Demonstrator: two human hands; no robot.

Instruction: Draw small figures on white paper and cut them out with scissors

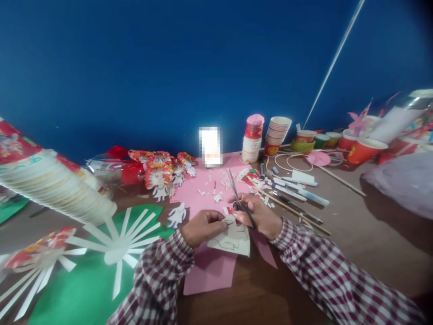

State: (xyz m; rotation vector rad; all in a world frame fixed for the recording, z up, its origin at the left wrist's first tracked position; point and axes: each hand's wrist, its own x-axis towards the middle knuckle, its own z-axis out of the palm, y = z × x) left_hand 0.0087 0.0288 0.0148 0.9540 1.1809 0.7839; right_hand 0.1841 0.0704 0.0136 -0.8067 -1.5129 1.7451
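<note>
My left hand (204, 227) pinches the upper left edge of a white paper piece (232, 240) that bears a drawn black outline. Black-handled scissors (234, 187) are in my right hand (259, 215), their blades pointing up and away over the pink paper. The fingers of my right hand are close to the white paper's top edge. A white cut-out figure (177, 215) lies just beyond my left hand. Pink paper (211, 273) lies beneath the drawn piece, with small white scraps farther back.
Stacked paper cups (252, 149) stand at the back, and pens (291, 189) and a wooden stick lie at right. Green paper (84, 289), a large tilted cup stack (57, 180) and several cut-out figures are at left. A plastic bag (402, 180) sits far right.
</note>
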